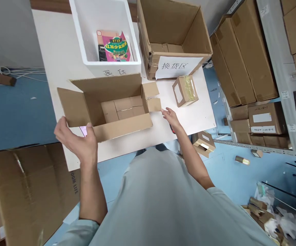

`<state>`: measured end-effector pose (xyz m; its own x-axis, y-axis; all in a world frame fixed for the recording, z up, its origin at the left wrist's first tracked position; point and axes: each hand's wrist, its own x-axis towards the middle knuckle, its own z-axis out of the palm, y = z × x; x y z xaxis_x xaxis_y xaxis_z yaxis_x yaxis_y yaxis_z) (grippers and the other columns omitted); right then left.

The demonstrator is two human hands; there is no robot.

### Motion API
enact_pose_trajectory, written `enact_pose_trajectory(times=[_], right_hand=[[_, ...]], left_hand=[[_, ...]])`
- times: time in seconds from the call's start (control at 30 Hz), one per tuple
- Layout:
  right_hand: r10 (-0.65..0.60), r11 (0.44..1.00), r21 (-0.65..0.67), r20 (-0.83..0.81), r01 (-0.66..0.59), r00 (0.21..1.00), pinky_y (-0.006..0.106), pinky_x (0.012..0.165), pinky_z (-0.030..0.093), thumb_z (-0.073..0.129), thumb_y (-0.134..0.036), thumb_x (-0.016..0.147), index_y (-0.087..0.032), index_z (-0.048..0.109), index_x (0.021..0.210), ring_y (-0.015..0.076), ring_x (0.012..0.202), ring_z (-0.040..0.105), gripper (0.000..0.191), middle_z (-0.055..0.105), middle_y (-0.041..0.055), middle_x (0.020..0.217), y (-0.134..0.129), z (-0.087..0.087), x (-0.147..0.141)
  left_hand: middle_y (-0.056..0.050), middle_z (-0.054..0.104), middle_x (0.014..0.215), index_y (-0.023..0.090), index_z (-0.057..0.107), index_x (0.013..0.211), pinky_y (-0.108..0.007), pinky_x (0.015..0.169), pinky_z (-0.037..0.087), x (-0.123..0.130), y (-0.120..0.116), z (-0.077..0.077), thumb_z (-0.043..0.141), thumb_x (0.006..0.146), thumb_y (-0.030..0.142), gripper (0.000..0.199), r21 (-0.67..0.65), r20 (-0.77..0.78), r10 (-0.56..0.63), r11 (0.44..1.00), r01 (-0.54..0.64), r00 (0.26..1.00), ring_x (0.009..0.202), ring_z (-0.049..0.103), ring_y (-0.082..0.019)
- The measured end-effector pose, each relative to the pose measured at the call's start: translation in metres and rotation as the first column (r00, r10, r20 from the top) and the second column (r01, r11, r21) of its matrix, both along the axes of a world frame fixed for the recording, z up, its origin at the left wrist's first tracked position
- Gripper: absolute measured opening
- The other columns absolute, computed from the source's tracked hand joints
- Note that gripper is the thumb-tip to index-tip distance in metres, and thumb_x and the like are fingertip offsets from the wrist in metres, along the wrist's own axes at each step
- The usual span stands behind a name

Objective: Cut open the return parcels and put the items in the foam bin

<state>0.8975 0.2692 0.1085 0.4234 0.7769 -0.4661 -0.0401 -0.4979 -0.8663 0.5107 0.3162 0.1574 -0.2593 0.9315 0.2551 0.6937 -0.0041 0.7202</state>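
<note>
An open cardboard box (123, 131) lies on the white table, its flaps folded outward and its inside bare. My left hand (78, 140) is at its left end, fingers against the left flap and thumb by the near corner. Between thumb and fingers shows a small pinkish-purple printed patch (83, 131), partly hidden by the hand. My right hand (172, 119) is at the right end, fingers apart, one fingertip at the corner of the right flap. Under its wrist, a red and black object (172, 129) is mostly hidden. A small taped carton (185, 91) sits beyond my right hand.
A white foam bin (86, 51) holding a pink printed packet (117, 48) stands behind the box. Beside it is a large open carton (153, 68) with a handwritten sign. Shelving with cartons (250, 54) rises at right; a big carton (35, 191) stands at lower left.
</note>
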Motion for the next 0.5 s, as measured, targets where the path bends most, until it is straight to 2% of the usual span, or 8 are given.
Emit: enact_pose_trajectory(times=[0.07, 0.1, 0.2, 0.27, 0.3, 0.37, 0.43, 0.5], right_hand=[[-0.034, 0.999, 0.027, -0.048, 0.036, 0.998, 0.043, 0.115, 0.057, 0.081, -0.063, 0.093, -0.017, 0.059, 0.150, 0.0257, 0.128, 0.074, 0.076, 0.080, 0.0143, 0.135, 0.005, -0.001, -0.010], [-0.049, 0.998, 0.044, -0.065, 0.052, 0.997, 0.043, 0.114, 0.058, 0.081, -0.062, 0.094, -0.019, 0.061, 0.147, 0.0246, 0.123, 0.076, 0.071, 0.082, 0.0128, 0.130, 0.007, -0.001, -0.015], [-0.061, 0.993, 0.098, -0.076, 0.069, 0.995, 0.043, 0.108, 0.060, 0.080, -0.062, 0.095, -0.022, 0.067, 0.124, 0.0227, 0.109, 0.079, 0.051, 0.085, 0.0103, 0.115, 0.011, -0.003, -0.026], [-0.058, 0.990, 0.122, -0.052, 0.064, 0.997, 0.042, 0.104, 0.061, 0.081, -0.064, 0.093, -0.023, 0.067, 0.105, 0.0219, 0.103, 0.079, 0.045, 0.084, 0.0101, 0.112, 0.012, -0.003, -0.031], [-0.059, 0.990, 0.125, -0.039, 0.064, 0.997, 0.041, 0.102, 0.062, 0.081, -0.065, 0.092, -0.023, 0.066, 0.099, 0.0215, 0.101, 0.079, 0.045, 0.084, 0.0098, 0.112, 0.012, -0.003, -0.032], [-0.061, 0.990, 0.127, -0.028, 0.064, 0.998, 0.040, 0.100, 0.062, 0.081, -0.066, 0.090, -0.023, 0.065, 0.095, 0.0209, 0.100, 0.078, 0.046, 0.082, 0.0083, 0.110, 0.013, -0.002, -0.034], [-0.051, 0.991, 0.125, -0.039, 0.056, 0.998, 0.040, 0.100, 0.062, 0.083, -0.065, 0.089, -0.024, 0.067, 0.099, 0.0209, 0.103, 0.077, 0.046, 0.081, 0.0064, 0.110, 0.017, 0.001, -0.036], [-0.047, 0.993, 0.108, -0.063, 0.053, 0.997, 0.040, 0.101, 0.062, 0.084, -0.066, 0.087, -0.023, 0.068, 0.098, 0.0215, 0.107, 0.076, 0.046, 0.079, 0.0053, 0.108, 0.023, 0.004, -0.041]], left_hand=[[-0.024, 0.051, 0.165, 0.006, 0.038, 0.165, -0.051, 0.129, 0.042, -0.010, 0.009, -0.008, 0.084, 0.082, 0.016, 0.096, -0.133, 0.081, 0.032, 0.991, -0.021, 0.996, 0.148, 0.057, -0.031], [-0.024, 0.055, 0.163, 0.006, 0.037, 0.165, -0.048, 0.124, 0.048, -0.013, 0.012, -0.012, 0.082, 0.084, 0.015, 0.094, -0.210, 0.133, 0.046, 0.977, -0.017, 0.990, 0.137, 0.066, -0.028], [-0.019, 0.074, 0.139, 0.005, 0.056, 0.152, -0.041, 0.106, 0.061, -0.016, 0.016, -0.021, 0.074, 0.093, 0.016, 0.063, -0.363, 0.234, 0.075, 0.932, 0.015, 0.969, 0.104, 0.077, -0.020], [-0.015, 0.079, 0.126, 0.005, 0.068, 0.138, -0.038, 0.102, 0.062, -0.017, 0.015, -0.024, 0.069, 0.097, 0.016, 0.042, -0.367, 0.246, 0.069, 0.930, 0.027, 0.967, 0.101, 0.077, -0.018], [-0.014, 0.080, 0.123, 0.006, 0.071, 0.134, -0.037, 0.101, 0.062, -0.018, 0.015, -0.025, 0.068, 0.097, 0.016, 0.039, -0.351, 0.241, 0.058, 0.936, 0.031, 0.969, 0.101, 0.077, -0.018], [-0.012, 0.080, 0.118, 0.007, 0.072, 0.133, -0.037, 0.098, 0.063, -0.019, 0.017, -0.027, 0.075, 0.093, 0.021, 0.042, -0.332, 0.220, 0.041, 0.943, 0.035, 0.975, 0.102, 0.077, -0.019], [-0.010, 0.080, 0.114, 0.008, 0.072, 0.131, -0.037, 0.095, 0.064, -0.020, 0.024, -0.029, 0.086, 0.086, 0.029, 0.052, -0.369, 0.208, 0.036, 0.929, 0.044, 0.978, 0.100, 0.077, -0.021], [-0.010, 0.080, 0.111, 0.007, 0.071, 0.128, -0.037, 0.093, 0.065, -0.019, 0.034, -0.031, 0.085, 0.088, 0.036, 0.051, -0.394, 0.230, -0.011, 0.913, 0.103, 0.973, 0.098, 0.076, -0.022]])
